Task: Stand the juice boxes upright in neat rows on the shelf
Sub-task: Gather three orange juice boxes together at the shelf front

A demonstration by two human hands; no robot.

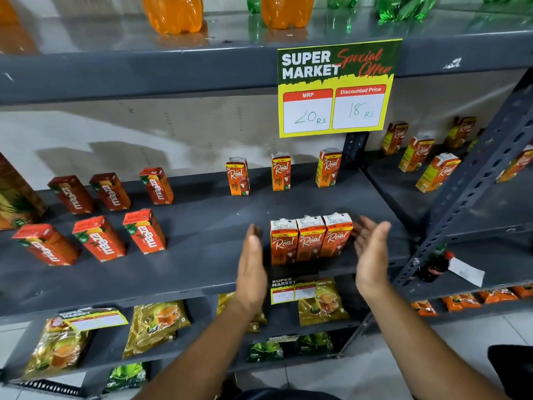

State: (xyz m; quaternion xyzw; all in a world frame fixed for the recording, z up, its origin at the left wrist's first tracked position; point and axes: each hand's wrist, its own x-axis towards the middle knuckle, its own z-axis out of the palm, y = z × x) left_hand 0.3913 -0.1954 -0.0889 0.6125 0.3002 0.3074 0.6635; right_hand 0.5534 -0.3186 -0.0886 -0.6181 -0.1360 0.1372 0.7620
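Three orange Real juice boxes point(311, 239) stand upright, pressed side by side, near the front of the grey shelf point(202, 255). My left hand point(251, 265) is flat and open a little left of them, apart from the boxes. My right hand point(370, 255) is open just right of the row, fingertips close to the rightmost box. Three more Real boxes point(281, 172) stand spaced apart along the back. Several red Maaza boxes point(144, 230) stand in two rows at the left.
A yellow price sign point(336, 88) hangs from the shelf above, which carries orange and green bottles point(173, 13). More Real boxes point(416, 154) stand on the adjoining right shelf behind a slanted steel brace point(473, 186). Tea packets point(157, 324) lie on the shelf below.
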